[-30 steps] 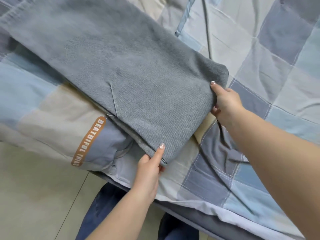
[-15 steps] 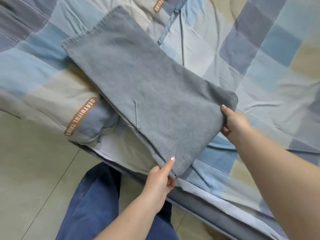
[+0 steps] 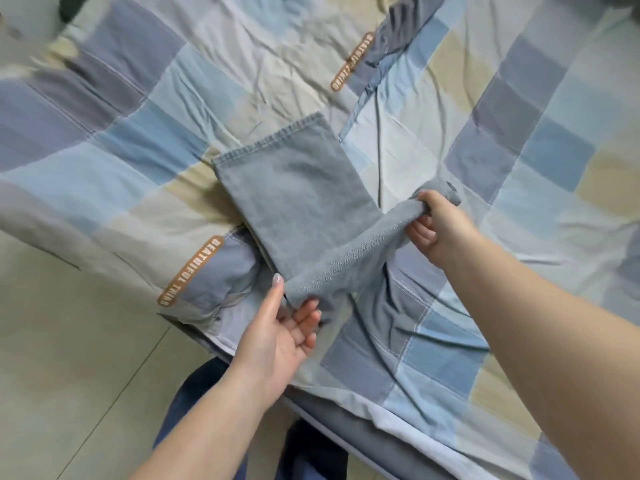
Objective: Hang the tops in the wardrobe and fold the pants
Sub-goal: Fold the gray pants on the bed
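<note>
Both hands grip the near edge of the grey pants [image 3: 298,199]: the left hand [image 3: 280,337] pinches one corner, the right hand [image 3: 438,225] clutches the other, lifted off the bed [image 3: 519,133]. Their far hemmed end rests flat on the patchwork quilt. By my reading, this fold is only midway, needing another turn; no tops or wardrobe show here.

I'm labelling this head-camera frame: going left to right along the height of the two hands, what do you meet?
Orange label on the quilt → left hand → grey pants → right hand → bare checked quilt.
</note>
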A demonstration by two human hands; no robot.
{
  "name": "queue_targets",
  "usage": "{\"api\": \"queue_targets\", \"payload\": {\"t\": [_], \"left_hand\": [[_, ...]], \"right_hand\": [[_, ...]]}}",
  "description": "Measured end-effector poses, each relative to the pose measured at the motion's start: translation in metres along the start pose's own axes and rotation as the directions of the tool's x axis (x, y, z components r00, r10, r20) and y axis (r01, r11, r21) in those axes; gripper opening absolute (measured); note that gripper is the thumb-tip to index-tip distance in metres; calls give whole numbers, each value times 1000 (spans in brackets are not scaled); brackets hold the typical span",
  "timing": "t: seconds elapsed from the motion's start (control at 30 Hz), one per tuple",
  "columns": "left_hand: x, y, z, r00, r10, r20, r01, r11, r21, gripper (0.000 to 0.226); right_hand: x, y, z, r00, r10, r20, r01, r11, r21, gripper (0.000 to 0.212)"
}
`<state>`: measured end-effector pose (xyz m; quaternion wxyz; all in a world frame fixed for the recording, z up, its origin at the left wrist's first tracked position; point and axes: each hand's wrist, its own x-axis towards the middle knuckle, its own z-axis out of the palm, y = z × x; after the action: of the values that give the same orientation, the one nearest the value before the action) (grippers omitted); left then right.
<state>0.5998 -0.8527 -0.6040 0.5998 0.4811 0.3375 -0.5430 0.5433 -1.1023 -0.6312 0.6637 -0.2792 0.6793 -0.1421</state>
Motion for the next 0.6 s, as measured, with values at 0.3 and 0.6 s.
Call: {"api": "queue_targets", "payload": {"t": [0.3,0.6], "left_hand": [[81,155,4,979,198,-41,-187,964,190,12],[157,241,-3,967,236,-96,-221,964,150,7]], "right_hand": [[49,-30,133,995,-75,-60,73,997,-36,8],[106,-33,228,997,-73,39,78,984,-159,11]]}}
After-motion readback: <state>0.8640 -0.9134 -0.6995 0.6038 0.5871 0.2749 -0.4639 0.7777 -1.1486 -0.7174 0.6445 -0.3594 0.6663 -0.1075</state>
